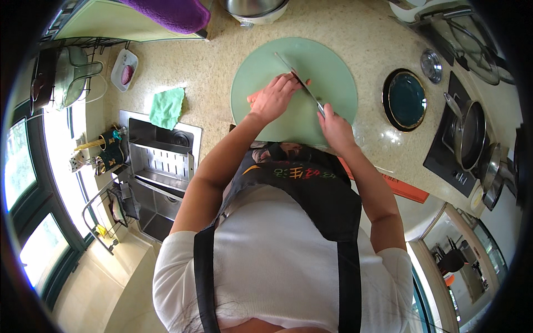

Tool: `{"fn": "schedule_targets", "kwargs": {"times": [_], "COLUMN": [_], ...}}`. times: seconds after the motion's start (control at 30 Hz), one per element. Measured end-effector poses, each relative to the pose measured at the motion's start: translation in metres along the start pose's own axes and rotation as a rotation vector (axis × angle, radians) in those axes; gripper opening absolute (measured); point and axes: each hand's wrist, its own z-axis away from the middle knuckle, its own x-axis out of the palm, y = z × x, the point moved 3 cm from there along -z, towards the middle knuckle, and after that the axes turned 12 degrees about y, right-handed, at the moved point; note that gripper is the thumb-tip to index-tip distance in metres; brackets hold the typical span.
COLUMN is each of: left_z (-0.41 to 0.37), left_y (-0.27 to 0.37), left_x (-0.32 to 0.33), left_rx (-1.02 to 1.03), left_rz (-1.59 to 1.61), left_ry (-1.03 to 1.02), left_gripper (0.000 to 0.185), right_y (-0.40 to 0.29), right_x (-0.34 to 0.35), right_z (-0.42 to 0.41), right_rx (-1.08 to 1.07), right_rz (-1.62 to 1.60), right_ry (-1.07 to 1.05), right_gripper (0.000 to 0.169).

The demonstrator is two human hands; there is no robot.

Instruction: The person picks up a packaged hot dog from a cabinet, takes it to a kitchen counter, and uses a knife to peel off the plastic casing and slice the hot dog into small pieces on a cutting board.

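My right hand [336, 128] is closed around the handle of a kitchen knife [307, 88], whose blade points away to the upper left. Under it lies a round pale green cutting board [333, 62]. My left hand [275, 95] holds down a long orange piece of food [251, 98], which looks like a carrot or sausage. Most of that piece is hidden by my palm. My left fingertips are close beside the blade. On the blade's right side shows a small orange bit [308, 82].
Left of the board are a green cloth [167, 107], a steel sink [197, 143] and a white dish [118, 83] with a pink item. Dark green plates [407, 100], a small glass dish [431, 65] and a frying pan [472, 133] on a black cooktop [433, 154] stand to the right.
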Motion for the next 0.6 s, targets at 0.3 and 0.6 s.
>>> {"fn": "schedule_targets", "kwargs": {"times": [0.3, 0.6], "left_z": [0.004, 0.009], "left_y": [-0.006, -0.008], "left_x": [-0.002, -0.005], "left_rx": [-0.140, -0.183], "left_rz": [0.002, 0.007], "left_ry": [-0.119, -0.126], "left_gripper": [0.033, 0.035], "right_y": [-0.018, -0.006], "right_x": [-0.039, -0.007], "right_z": [0.008, 0.002], "right_rx": [-0.018, 0.026], "right_rz": [-0.001, -0.073], "right_ry": [-0.067, -0.026], "right_gripper": [0.025, 0.025]}}
